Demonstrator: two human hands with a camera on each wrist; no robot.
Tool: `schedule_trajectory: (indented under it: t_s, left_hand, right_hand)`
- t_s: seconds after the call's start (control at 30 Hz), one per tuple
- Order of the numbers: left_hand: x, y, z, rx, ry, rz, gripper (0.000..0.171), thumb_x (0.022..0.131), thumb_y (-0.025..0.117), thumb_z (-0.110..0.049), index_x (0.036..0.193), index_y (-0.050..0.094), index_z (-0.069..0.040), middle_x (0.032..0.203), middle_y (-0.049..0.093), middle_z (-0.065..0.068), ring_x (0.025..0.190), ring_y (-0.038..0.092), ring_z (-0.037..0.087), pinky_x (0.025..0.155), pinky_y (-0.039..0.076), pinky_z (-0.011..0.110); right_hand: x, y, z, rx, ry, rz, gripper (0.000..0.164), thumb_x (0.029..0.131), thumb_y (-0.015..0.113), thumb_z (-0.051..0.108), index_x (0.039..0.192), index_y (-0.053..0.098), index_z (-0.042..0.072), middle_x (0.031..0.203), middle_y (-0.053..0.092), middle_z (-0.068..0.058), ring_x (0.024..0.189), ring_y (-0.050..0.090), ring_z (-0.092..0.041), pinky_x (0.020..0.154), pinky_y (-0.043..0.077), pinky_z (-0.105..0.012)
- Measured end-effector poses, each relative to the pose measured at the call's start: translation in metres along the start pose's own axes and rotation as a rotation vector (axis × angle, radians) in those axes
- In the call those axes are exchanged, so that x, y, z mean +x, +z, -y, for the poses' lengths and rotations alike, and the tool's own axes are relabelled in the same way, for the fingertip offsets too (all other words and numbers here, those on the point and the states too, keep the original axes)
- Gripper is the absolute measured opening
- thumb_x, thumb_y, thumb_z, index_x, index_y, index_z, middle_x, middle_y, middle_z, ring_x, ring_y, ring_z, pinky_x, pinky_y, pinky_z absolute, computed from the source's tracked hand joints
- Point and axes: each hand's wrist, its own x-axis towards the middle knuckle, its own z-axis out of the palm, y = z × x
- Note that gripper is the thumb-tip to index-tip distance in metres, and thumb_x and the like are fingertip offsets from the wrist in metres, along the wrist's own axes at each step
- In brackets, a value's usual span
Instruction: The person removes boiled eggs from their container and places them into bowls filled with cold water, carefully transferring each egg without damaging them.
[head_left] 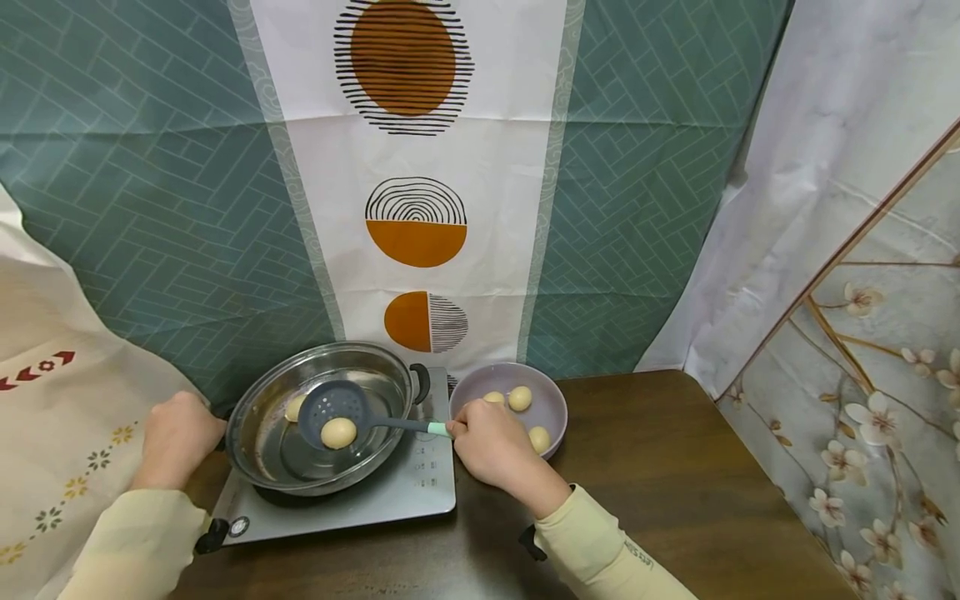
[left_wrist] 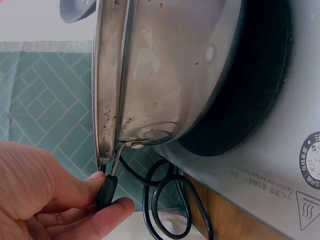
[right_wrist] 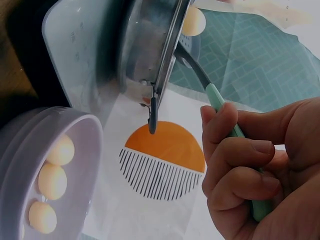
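Observation:
A round steel pot [head_left: 258, 400] holds a pale egg [head_left: 295, 407] at its far left inside. My left hand [head_left: 178, 437] grips the pot's black side handle [left_wrist: 106, 192] between thumb and fingers. In my right hand [head_left: 491, 442] is a grey slotted skimmer [head_left: 347, 402], its mint-green handle [right_wrist: 216, 97] wrapped by curled fingers. The skimmer's bowl sits over the pot and carries one egg [head_left: 338, 433], which shows above the rim in the right wrist view. Just beyond my right hand stands a lilac bowl [head_left: 557, 408] with several eggs [right_wrist: 52, 181] in it.
Under the pot is a silver induction cooker [head_left: 390, 504] with a black cord [left_wrist: 185, 190] behind it. The brown wooden table [head_left: 637, 467] extends to the right. A patterned cloth [head_left: 480, 208] hangs at the back, and a flowered cloth [head_left: 870, 467] hangs on the right.

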Motion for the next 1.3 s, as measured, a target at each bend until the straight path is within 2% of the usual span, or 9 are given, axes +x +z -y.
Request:
schedule_trajectory:
  t_s: [0.13, 0.23, 0.47, 0.67, 0.83, 0.9, 1.1, 1.2, 1.3]
  left_hand:
    - [-0.001, 0.0, 0.0, -0.004, -0.014, 0.017, 0.031, 0.07, 0.065, -0.019, 0.05, 0.045, -0.008, 0.056, 0.055, 0.015, 0.056, 0.05, 0.033, 0.045, 0.037, 0.037]
    - [-0.001, 0.001, 0.0, -0.004, -0.011, 0.013, 0.031, 0.07, 0.065, -0.018, 0.049, 0.043, -0.009, 0.052, 0.052, 0.012, 0.054, 0.048, 0.031, 0.044, 0.036, 0.036]
    - [-0.002, 0.002, -0.001, -0.001, -0.03, 0.005, 0.033, 0.072, 0.063, -0.018, 0.049, 0.04, -0.01, 0.049, 0.046, 0.008, 0.052, 0.044, 0.027, 0.043, 0.034, 0.034]
    - [-0.002, 0.002, 0.002, -0.01, -0.013, 0.011, 0.034, 0.071, 0.065, -0.019, 0.048, 0.041, -0.01, 0.049, 0.049, 0.008, 0.055, 0.048, 0.03, 0.045, 0.035, 0.036]
    - [-0.002, 0.001, 0.004, -0.013, -0.021, 0.029, 0.03, 0.071, 0.065, -0.018, 0.05, 0.048, -0.006, 0.053, 0.052, 0.01, 0.057, 0.047, 0.031, 0.047, 0.036, 0.037]
    - [-0.001, 0.001, 0.005, -0.014, -0.029, 0.033, 0.028, 0.071, 0.065, -0.018, 0.051, 0.05, -0.005, 0.054, 0.053, 0.011, 0.058, 0.047, 0.031, 0.047, 0.036, 0.037]
    - [-0.001, 0.001, 0.004, -0.013, -0.042, 0.039, 0.027, 0.071, 0.066, -0.018, 0.054, 0.055, -0.001, 0.057, 0.055, 0.014, 0.059, 0.048, 0.032, 0.047, 0.037, 0.038]
    - [0.001, 0.001, 0.003, -0.014, -0.037, 0.035, 0.026, 0.07, 0.066, -0.018, 0.054, 0.055, 0.0, 0.057, 0.056, 0.015, 0.058, 0.049, 0.033, 0.047, 0.038, 0.039]
    - [0.002, 0.002, 0.003, -0.016, -0.028, 0.028, 0.025, 0.07, 0.065, -0.017, 0.054, 0.054, -0.001, 0.057, 0.056, 0.016, 0.057, 0.05, 0.033, 0.047, 0.038, 0.04]
  right_hand:
    - [-0.001, 0.001, -0.001, -0.006, -0.002, -0.011, 0.029, 0.09, 0.057, 0.027, 0.063, 0.061, 0.019, 0.055, 0.048, 0.006, 0.053, 0.044, -0.012, 0.047, 0.033, -0.027]
    - [-0.001, 0.001, -0.003, -0.011, -0.004, -0.021, 0.025, 0.09, 0.057, 0.026, 0.067, 0.063, 0.019, 0.058, 0.051, 0.007, 0.057, 0.046, -0.012, 0.049, 0.035, -0.028]
    - [-0.002, -0.003, -0.005, -0.006, -0.02, -0.029, 0.027, 0.09, 0.056, 0.025, 0.064, 0.059, 0.021, 0.06, 0.05, 0.004, 0.058, 0.045, -0.013, 0.05, 0.035, -0.028]
    - [-0.004, -0.009, -0.008, 0.029, 0.05, -0.008, 0.032, 0.092, 0.053, 0.03, 0.061, 0.059, 0.022, 0.063, 0.047, 0.004, 0.053, 0.046, -0.015, 0.045, 0.034, -0.032]
    - [-0.006, -0.016, -0.014, 0.047, 0.03, -0.02, 0.033, 0.092, 0.053, 0.027, 0.061, 0.062, 0.022, 0.062, 0.048, 0.008, 0.072, 0.044, -0.016, 0.05, 0.037, -0.028]
    - [-0.007, -0.019, -0.017, 0.053, 0.009, -0.03, 0.033, 0.092, 0.053, 0.027, 0.061, 0.062, 0.023, 0.062, 0.049, 0.01, 0.073, 0.043, -0.016, 0.051, 0.036, -0.026]
    - [-0.01, -0.033, -0.027, 0.064, 0.026, -0.046, 0.035, 0.091, 0.055, 0.026, 0.056, 0.056, 0.021, 0.054, 0.042, 0.008, 0.049, 0.041, -0.011, 0.046, 0.032, -0.027]
    - [-0.011, -0.04, -0.033, 0.064, 0.052, -0.053, 0.038, 0.091, 0.054, 0.028, 0.055, 0.052, 0.02, 0.049, 0.038, 0.007, 0.044, 0.038, -0.01, 0.044, 0.029, -0.026]
    - [-0.012, -0.047, -0.041, 0.08, 0.071, -0.051, 0.038, 0.092, 0.053, 0.03, 0.055, 0.053, 0.02, 0.05, 0.042, 0.007, 0.044, 0.038, -0.01, 0.045, 0.028, -0.026]
